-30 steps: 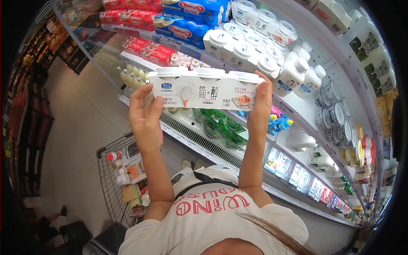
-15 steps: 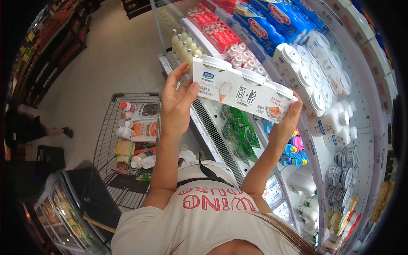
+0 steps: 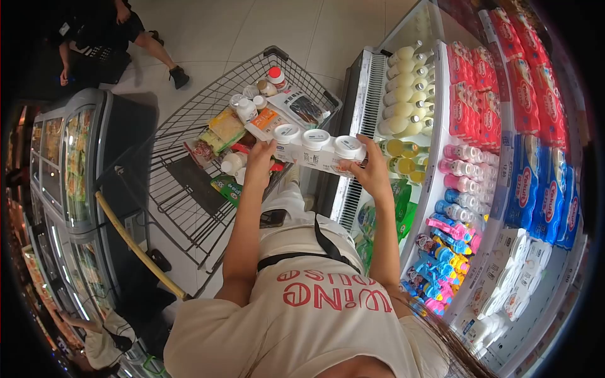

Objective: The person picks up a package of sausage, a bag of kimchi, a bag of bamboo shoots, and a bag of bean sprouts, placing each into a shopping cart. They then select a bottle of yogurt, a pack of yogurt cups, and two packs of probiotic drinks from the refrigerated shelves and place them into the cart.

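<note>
Between my two hands is a white sleeve pack of three yogurt cups (image 3: pixel 310 159), held level with the round lids facing up. My left hand (image 3: pixel 259 165) grips its left end. At the right end, my right hand (image 3: pixel 373 171) is closed on the pack with the thumb along the front. Beyond and to the left of the pack stands a wire shopping cart (image 3: pixel 189 249), partly behind my left forearm. Inside it lie a white bottle (image 3: pixel 246 111), a red-lidded jar (image 3: pixel 276 77), an orange-and-white packet (image 3: pixel 267 121) and several other groceries.
On my right runs a chilled shelf with milky bottles (image 3: pixel 399 94), red multipacks (image 3: pixel 486 113), blue Yakult packs (image 3: pixel 547 189) and more white yogurt packs (image 3: pixel 501 271). A glass-doored freezer (image 3: pixel 82 145) stands left. Another person's leg (image 3: pixel 156 50) shows at the upper left.
My view has turned from the shelf towards the cart. Both hands have lowered the yogurt pack, and it now appears smaller, beside the cart, with its lids more visible.
</note>
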The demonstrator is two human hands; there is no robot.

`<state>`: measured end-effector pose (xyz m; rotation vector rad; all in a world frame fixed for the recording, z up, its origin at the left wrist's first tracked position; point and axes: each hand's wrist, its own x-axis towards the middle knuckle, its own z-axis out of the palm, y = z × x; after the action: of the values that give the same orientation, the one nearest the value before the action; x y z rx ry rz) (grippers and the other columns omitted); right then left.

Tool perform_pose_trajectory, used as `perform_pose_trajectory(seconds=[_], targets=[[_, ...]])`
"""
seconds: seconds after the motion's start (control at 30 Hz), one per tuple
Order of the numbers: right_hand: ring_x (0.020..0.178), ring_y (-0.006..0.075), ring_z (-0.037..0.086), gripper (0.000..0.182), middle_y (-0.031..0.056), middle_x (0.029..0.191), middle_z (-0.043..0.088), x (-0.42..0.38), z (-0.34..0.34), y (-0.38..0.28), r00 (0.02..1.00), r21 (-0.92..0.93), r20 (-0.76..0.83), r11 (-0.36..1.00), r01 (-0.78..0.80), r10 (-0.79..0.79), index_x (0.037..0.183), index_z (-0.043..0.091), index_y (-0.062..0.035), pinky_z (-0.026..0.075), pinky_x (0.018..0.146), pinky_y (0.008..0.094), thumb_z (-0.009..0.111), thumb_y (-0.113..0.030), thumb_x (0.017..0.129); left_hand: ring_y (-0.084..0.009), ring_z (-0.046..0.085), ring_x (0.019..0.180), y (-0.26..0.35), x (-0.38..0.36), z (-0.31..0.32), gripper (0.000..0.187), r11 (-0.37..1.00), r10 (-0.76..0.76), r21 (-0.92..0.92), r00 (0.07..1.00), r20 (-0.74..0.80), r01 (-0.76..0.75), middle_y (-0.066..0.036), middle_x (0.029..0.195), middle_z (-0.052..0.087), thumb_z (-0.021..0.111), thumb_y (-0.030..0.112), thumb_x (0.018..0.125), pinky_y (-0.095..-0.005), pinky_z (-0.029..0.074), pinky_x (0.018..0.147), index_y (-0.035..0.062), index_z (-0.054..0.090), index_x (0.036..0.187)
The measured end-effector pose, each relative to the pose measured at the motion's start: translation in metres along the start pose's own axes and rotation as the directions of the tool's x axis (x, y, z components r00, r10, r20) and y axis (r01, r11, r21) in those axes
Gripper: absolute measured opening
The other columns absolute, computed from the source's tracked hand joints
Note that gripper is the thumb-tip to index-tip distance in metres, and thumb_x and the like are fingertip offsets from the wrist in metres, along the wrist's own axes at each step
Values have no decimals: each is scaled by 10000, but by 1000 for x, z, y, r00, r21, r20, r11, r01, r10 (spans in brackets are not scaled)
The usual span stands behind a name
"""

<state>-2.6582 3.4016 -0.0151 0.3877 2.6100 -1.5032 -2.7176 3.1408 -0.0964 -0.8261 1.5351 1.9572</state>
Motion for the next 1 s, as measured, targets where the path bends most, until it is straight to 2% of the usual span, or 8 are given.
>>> perform_pose_trajectory(seconds=[0.1, 0.2, 0.3, 0.5, 0.53, 0.67, 0.9, 1.0], targets=[[1049, 394, 536, 819, 214, 1131, 509, 70, 59, 23, 969, -116, 213, 981, 154, -127, 1310, 412, -25, 449, 917, 401, 834, -126, 615, -186, 474, 1077, -21, 39, -39, 313, 974, -51, -228, 985, -164, 12, -69, 1046, 545, 654, 299, 876, -477, 342, 966, 57, 503, 1005], [1109, 407, 503, 825, 208, 1194, 488, 137, 118, 54, 904, -162, 386, 952, 259, -181, 1315, 390, -20, 434, 951, 403, 823, -118, 619, -177, 482, 1073, -62, 104, -81, 315, 939, -85, -344, 959, -271, -14, -65, 1083, 542, 672, 282, 857, -399, 325, 998, 78, 503, 1028], [1140, 400, 480, 793, 211, 1223, 459, 195, 168, 80, 878, -395, 444, 841, 370, -178, 1284, 414, -22, 428, 959, 409, 823, -97, 608, -164, 498, 1055, -62, 139, -88, 295, 886, -102, -459, 942, -321, -60, -56, 1058, 563, 670, 242, 844, -366, 332, 1007, 66, 509, 1017], [1109, 447, 474, 692, 229, 1235, 444, 276, 241, 123, 812, -238, 432, 819, 523, -393, 1243, 420, -29, 420, 942, 462, 678, 57, 606, -133, 506, 1019, -69, 185, -82, 327, 800, -69, -567, 909, -412, -197, -51, 1069, 564, 651, 192, 810, -323, 351, 992, 37, 511, 1062], [1119, 450, 471, 674, 237, 1258, 428, 283, 244, 118, 824, -256, 482, 852, 456, -296, 1246, 416, -22, 418, 952, 466, 642, 87, 620, -137, 502, 1039, -71, 193, -82, 345, 803, -80, -562, 900, -428, -196, -55, 1086, 558, 653, 198, 808, -324, 347, 998, 33, 508, 1075], [1096, 450, 493, 676, 237, 1274, 412, 307, 250, 107, 784, -276, 547, 821, 501, -294, 1261, 407, -29, 439, 936, 459, 621, 96, 632, -209, 488, 1141, -77, 201, -81, 449, 810, -92, -553, 891, -445, -193, -75, 1187, 549, 635, 163, 820, -371, 308, 1055, 57, 475, 1226], [1072, 431, 510, 680, 236, 1182, 452, 313, 248, 22, 760, -96, 484, 836, 540, -435, 1284, 396, -63, 458, 901, 456, 597, 102, 656, -154, 549, 913, -10, 163, -92, 232, 730, 227, -368, 712, -664, -576, -77, 924, 550, 651, 142, 847, -327, 433, 944, 54, 437, 822], [1067, 434, 513, 676, 235, 1160, 456, 326, 266, 9, 763, -86, 458, 831, 549, -457, 1286, 388, -64, 467, 891, 453, 593, 100, 664, -133, 534, 880, 7, 186, -105, 230, 682, 303, -341, 674, -673, -647, -58, 857, 531, 648, 135, 842, -322, 441, 936, 51, 444, 780]])
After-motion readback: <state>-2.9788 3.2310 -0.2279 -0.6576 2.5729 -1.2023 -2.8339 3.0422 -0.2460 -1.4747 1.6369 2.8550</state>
